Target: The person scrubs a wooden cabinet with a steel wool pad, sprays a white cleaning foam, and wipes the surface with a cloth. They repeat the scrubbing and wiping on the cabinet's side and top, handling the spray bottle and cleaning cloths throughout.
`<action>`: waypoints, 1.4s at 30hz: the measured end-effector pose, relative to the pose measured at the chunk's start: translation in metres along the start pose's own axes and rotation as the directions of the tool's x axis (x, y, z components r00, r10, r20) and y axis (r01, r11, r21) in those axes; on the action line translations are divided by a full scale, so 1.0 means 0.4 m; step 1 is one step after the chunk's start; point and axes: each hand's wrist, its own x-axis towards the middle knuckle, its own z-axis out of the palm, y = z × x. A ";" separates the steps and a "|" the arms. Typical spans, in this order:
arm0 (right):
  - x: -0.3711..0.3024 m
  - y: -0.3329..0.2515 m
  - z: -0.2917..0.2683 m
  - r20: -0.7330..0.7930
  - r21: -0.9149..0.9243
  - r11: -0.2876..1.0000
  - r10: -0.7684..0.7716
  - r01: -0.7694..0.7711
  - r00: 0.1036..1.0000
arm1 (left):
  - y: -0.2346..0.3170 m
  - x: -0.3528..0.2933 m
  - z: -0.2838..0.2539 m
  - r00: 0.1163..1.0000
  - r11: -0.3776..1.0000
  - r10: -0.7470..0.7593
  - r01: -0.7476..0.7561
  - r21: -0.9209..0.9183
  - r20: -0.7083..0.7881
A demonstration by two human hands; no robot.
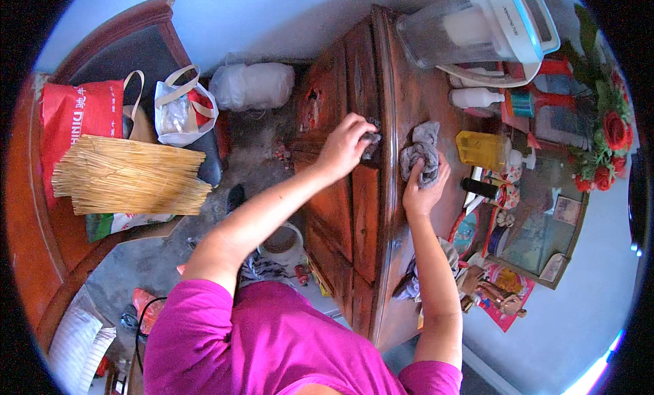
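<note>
A dark wooden cabinet [390, 211] stands in front of me, its top to the right and its doors and drawers to the left. At the drawer front, beside the top's edge, the fingers of my left hand [343, 148] are pinched on a small dark crumpled rag [371, 147]. My right hand [424, 189] rests on the cabinet top with its fingers closed around a bunched grey patterned cloth [424, 144]. Part of that cloth spreads past the fingertips over the wood. The palms of both hands are hidden.
On the cabinet top stand a clear container [436, 33], a white bottle [475, 97], a yellow bottle [477, 148], a black cylinder [479, 187], red roses [614, 131] and a framed mirror [538, 218]. At left are a straw bundle [129, 177], bags [82, 112] and a floor bucket [291, 245].
</note>
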 end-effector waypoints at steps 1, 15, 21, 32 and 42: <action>-0.005 0.005 -0.001 0.001 -0.039 0.999 0.007 -0.007 1.000 | -0.022 0.032 -0.013 0.999 0.999 -0.006 0.007 -0.044 0.035; -0.001 -0.010 0.008 0.000 -0.023 0.999 0.027 -0.027 1.000 | 0.006 -0.144 0.070 0.984 0.973 -0.145 0.123 -0.196 -0.103; 0.006 -0.018 0.018 0.010 0.012 1.000 -0.006 0.006 1.000 | -0.076 0.161 -0.040 0.892 0.991 -0.132 0.117 -0.062 -0.433; 0.001 -0.007 0.013 0.004 -0.001 0.999 0.045 -0.045 0.999 | -0.014 -0.131 0.048 0.995 0.991 -0.028 0.015 -0.133 -0.096; 0.003 -0.012 0.015 0.012 0.030 0.999 -0.020 0.020 1.000 | -0.027 0.188 0.019 0.868 0.998 -0.063 0.044 -0.051 -0.492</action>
